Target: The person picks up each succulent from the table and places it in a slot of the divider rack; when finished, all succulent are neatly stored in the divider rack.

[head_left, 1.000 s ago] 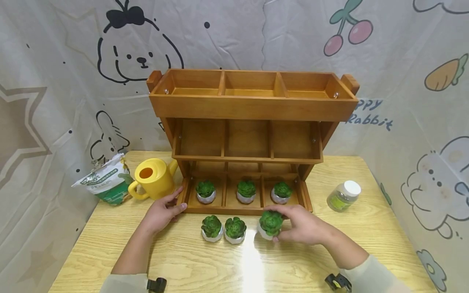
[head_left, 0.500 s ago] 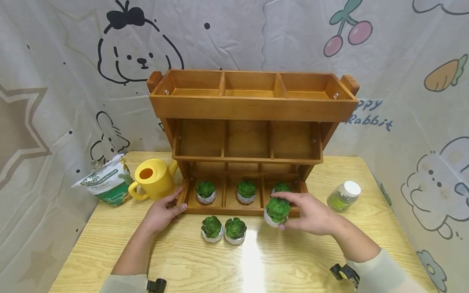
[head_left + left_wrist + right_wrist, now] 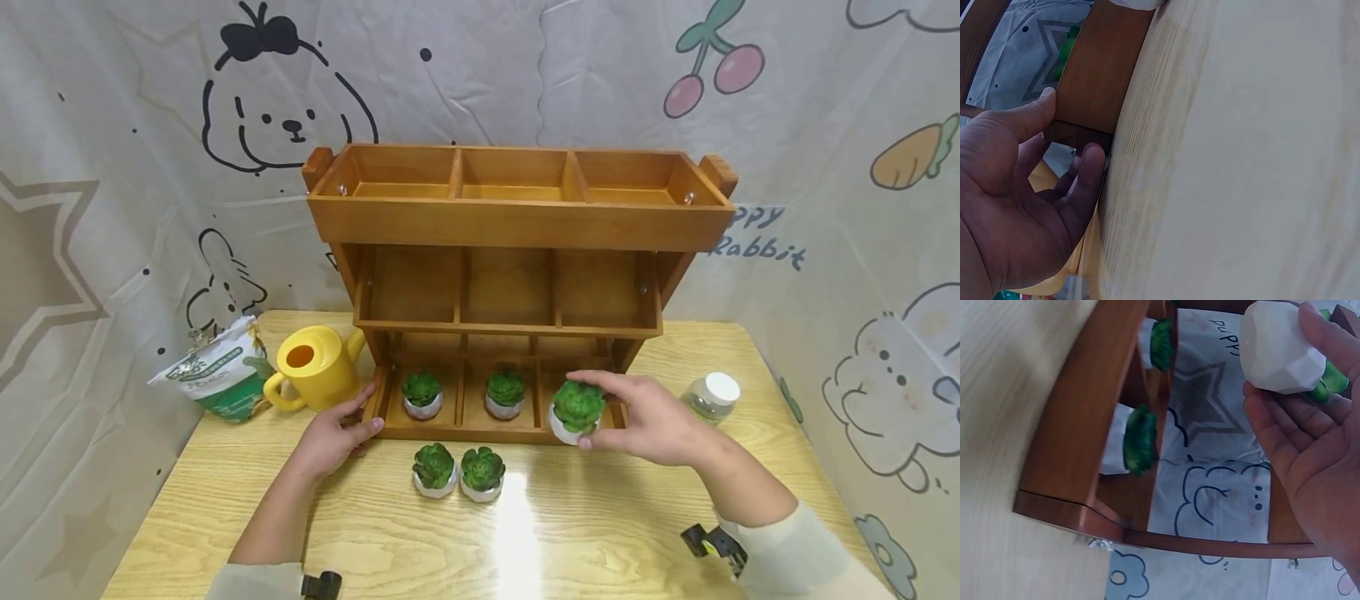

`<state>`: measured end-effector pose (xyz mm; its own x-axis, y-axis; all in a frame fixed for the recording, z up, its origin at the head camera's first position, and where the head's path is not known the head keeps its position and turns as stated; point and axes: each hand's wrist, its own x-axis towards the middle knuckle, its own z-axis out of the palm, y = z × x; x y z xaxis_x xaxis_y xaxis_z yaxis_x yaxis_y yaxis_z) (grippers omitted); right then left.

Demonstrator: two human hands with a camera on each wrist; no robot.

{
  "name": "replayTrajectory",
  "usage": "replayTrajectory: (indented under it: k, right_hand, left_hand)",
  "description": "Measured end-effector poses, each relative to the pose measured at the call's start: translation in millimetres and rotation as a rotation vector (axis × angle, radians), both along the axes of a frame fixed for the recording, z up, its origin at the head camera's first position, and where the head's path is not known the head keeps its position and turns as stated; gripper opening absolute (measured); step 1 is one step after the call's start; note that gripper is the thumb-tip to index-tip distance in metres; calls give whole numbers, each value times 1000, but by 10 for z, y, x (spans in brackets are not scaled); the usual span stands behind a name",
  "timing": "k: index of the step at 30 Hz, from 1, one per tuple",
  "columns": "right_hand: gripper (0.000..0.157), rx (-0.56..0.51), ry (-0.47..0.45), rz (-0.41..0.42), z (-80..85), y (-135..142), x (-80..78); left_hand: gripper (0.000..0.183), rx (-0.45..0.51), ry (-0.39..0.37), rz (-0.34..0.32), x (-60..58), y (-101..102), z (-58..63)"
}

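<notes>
Ok, R fingers (image 3: 609,382) hold 1 plant (image 3: 577,408) (2 other plants (image 3: 433,468) on tbl (image 3: 397,542)).

On the far cloth (image 3: 600,75), right of the rack (image 3: 521,223), blue letters read "ppy" above "Rabbit", the upper word's start hidden by the rack. The right wrist view shows "puppy" on the cloth. The left bag's (image 3: 225,375) print is too small to read.

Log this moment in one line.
left hand grips wooden shelf | right hand holds potted succulent aloft | two more potted succulents on table
</notes>
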<state>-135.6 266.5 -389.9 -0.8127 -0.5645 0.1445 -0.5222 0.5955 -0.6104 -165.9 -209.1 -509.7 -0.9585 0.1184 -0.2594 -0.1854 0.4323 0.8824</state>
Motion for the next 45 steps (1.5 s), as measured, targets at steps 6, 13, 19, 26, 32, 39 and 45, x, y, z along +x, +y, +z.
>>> replayTrajectory:
  k: [6, 13, 19, 26, 32, 39, 45]
  right_hand:
    - [78, -24, -2, -4, 116, 25, -40]
    - [79, -35, 12, -44, 271, 46, -103]
    - [77, -44, 12, -63, 402, 68, -167]
    - [76, -62, 36, -82, 524, 76, -234]
    - [76, -73, 68, -107, 627, 106, -289]
    - [74, -105, 132, -91, 689, 158, -406]
    - [73, -135, 104, -154, 719, 186, -501]
  left_hand:
    - [72, 2, 0, -4, 4, 2, 9]
    - [72, 5, 3, -6, 11, -3, 14]
    - [73, 12, 1, -7, 19, 0, 20]
    - [72, -7, 16, -4, 12, -1, 27]
    - [71, -18, 13, -5, 5, 1, 30]
    - [71, -5, 8, -5, 2, 3, 39]
    - [71, -1, 8, -10, 9, -1, 46]
